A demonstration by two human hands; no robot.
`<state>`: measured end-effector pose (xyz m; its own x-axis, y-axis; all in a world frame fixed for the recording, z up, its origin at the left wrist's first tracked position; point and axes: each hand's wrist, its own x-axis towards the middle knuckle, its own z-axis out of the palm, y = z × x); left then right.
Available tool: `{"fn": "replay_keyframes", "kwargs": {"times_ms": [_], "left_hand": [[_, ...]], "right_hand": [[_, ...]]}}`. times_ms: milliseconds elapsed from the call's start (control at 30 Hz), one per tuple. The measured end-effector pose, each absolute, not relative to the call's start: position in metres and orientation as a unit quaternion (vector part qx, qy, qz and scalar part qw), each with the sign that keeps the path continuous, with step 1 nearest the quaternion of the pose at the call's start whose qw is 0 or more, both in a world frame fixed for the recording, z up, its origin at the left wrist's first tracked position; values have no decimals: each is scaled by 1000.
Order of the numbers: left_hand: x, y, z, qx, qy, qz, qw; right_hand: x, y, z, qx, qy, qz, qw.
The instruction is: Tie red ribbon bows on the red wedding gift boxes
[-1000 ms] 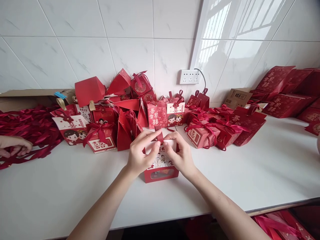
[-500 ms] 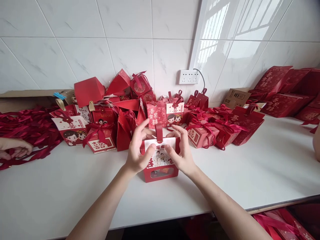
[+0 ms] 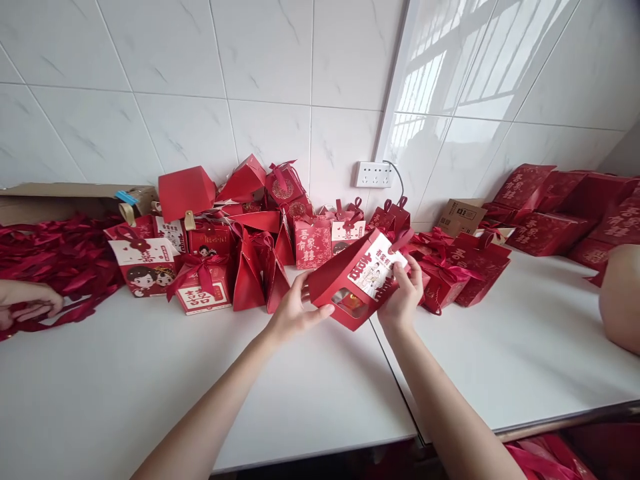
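I hold a red gift box [image 3: 357,280] with a white cartoon label and a small window, lifted off the white table [image 3: 300,393] and tilted to the right. My left hand [image 3: 293,313] steadies its lower left corner, fingers curled under it. My right hand [image 3: 403,300] grips its right side near the ribbon tab. Behind it lies a pile of finished red gift boxes [image 3: 240,233] tied with ribbons.
A heap of red ribbons [image 3: 55,253] lies at the left, where another person's hand [image 3: 27,303] rests. A cardboard box [image 3: 60,200] stands behind it. Flat red boxes [image 3: 560,207] are stacked at the right; another person's arm [image 3: 620,300] shows at the right edge. A wall socket [image 3: 373,175] is behind.
The box stood on the table while my fingers worked at its top tab. Now both hands have lifted it, tilted it and carried it right toward the pile.
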<state>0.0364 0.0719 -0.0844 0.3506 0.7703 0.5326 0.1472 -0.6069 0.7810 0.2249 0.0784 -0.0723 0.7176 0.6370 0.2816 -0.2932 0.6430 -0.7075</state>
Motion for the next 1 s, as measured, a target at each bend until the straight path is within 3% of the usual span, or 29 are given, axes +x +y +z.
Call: {"fn": "replay_keyframes", "kwargs": {"times_ms": [200,400,500,667,800,1000], "left_hand": [[32,71,-82,793,237,560,-32],[31,73,-83,786,202,580,-70],[33,71,-83,765,262,589,17],[36,70,-73,604,353,618,360],[38,72,-67,453,393,554,578],[40,71,-67,446,375,543,605]], "right_hand": [[218,86,-76,-260,-386,331,821],[213,79,-70,-229,-384,343,826],[213,76,-69,-207,-360,391,822],[210,70,-68,-177,-358,461,792],[203,65,-68,-200,-377,538,727],[203,71,-70,-254,-294,620,682]]}}
